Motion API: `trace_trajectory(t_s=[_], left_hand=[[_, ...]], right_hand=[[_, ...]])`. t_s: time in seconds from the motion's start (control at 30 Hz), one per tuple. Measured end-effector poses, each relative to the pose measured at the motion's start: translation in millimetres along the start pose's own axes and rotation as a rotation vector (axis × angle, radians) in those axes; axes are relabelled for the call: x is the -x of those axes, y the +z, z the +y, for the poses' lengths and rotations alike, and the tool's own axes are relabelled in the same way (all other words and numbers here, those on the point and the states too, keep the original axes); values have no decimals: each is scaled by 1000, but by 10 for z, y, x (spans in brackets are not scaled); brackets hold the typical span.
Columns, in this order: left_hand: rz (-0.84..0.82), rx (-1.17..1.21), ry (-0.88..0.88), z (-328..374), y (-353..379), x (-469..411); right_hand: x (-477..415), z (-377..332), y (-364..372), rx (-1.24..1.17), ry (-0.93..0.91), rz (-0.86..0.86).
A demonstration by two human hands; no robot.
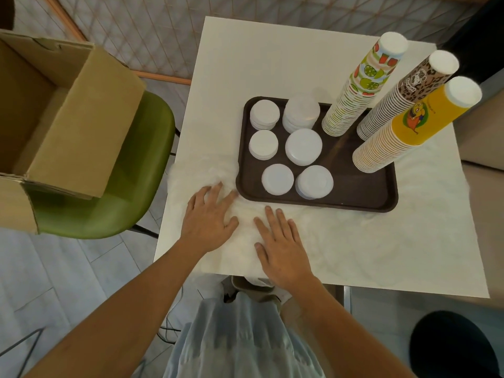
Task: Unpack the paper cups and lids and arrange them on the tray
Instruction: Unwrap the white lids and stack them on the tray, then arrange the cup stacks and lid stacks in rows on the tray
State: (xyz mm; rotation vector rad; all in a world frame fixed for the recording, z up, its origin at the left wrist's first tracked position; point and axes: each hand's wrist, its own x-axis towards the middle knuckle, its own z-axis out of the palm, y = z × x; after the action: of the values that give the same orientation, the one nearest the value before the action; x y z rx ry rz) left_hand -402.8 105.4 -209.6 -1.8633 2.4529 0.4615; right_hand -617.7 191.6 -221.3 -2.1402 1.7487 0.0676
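Note:
A dark brown tray [357, 192] lies on the white table [259, 58]. Several stacks of white lids [303, 146] fill its left half. Three tall stacks of upside-down paper cups stand on its right half: a fruit-printed stack [360, 85], a brown leopard-patterned stack [403, 94] and a yellow stack [409, 124]. Clear crumpled plastic wrapping [201, 173] lies on the table in front of the tray. My left hand [208, 216] and my right hand [281, 245] press flat on this wrapping with straight fingers, just short of the tray's near left corner.
An open cardboard box [68, 118] sits on a green chair [136, 186] to the left of the table. A dark round object [452, 347] stands on the floor at the bottom right. Behind the table runs a lattice screen [152, 31].

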Motion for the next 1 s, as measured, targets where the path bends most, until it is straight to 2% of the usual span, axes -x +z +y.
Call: trace_trajectory(t_s=[0.13, 0.3, 0.53, 1.0], left_hand=[[-20, 22, -50, 65, -6, -89], [-38, 22, -109, 150, -39, -180], [-36, 40, -131, 181, -59, -248], [16, 50, -191, 297, -61, -371]], right_hand=[[-48, -78, -106, -66, 51, 44], [-259, -173, -265, -94, 71, 288], [-541, -135, -169, -52, 48, 237], [-462, -108, -115, -37, 32, 227]])
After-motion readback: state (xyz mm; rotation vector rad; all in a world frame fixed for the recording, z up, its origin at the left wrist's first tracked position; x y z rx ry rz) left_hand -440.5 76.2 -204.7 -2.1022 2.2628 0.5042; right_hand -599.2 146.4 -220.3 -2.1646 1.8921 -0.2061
